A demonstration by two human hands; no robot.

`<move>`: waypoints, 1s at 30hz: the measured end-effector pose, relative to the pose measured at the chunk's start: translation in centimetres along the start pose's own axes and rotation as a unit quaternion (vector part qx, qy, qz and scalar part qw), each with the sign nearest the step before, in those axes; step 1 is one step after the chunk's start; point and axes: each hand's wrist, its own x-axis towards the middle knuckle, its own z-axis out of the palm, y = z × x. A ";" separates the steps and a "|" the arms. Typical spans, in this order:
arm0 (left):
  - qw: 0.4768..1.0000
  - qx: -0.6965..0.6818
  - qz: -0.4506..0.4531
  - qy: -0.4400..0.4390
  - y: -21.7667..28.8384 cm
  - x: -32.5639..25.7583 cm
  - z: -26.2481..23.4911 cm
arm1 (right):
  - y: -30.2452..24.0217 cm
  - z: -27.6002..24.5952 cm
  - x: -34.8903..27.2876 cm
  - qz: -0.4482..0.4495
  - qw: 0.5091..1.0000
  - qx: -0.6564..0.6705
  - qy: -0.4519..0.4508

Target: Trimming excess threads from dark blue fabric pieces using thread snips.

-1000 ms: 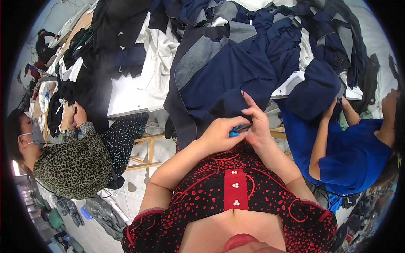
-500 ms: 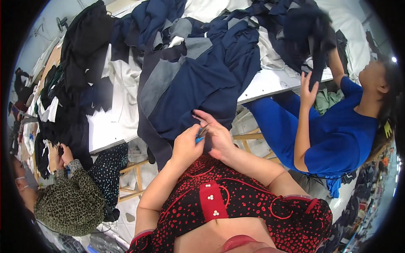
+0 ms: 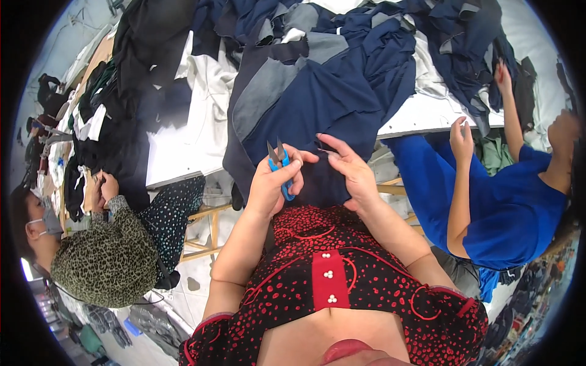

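My left hand [image 3: 276, 183] is closed around blue-handled thread snips [image 3: 288, 193], their two dark blades pointing up and slightly apart. Across from it, my right hand [image 3: 357, 177] has its index finger stretched out, while the thumb and another finger come together at a small thin bit I cannot make out. Both hands are over the near end of a navy cloth [image 3: 317, 110] that hangs off the table edge towards my lap. A grey strip [image 3: 265, 100] and a darker band run along the cloth's left side.
The white table [image 3: 174, 161] carries heaps of black cloth [image 3: 143, 52] and white cloth [image 3: 210, 85]. On my right sits a person in blue [image 3: 488, 207], hands raised near more navy cloth [image 3: 455, 55]. At left, a person in a leopard-print top [image 3: 104, 262] works with both hands.
My hands have moved apart, and the snips have come away from my right hand with their blades now upward. The person on the right has lowered the dark cloth and released it.
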 end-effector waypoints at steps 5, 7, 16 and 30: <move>0.995 0.097 0.014 0.018 0.2 -0.2 0.3 | -0.5 -0.2 0.3 -0.047 0.997 -0.067 0.005; 0.890 0.424 0.167 -0.009 -0.5 0.1 1.2 | -0.8 1.1 0.7 -0.044 0.999 -0.028 -0.001; 0.894 0.424 0.140 -0.033 -2.2 -0.6 0.3 | 1.4 3.9 0.5 -0.034 0.994 -0.061 0.088; 0.853 0.470 0.221 0.049 -4.4 -0.1 2.5 | 1.9 1.2 -0.2 -0.099 0.991 -0.068 0.058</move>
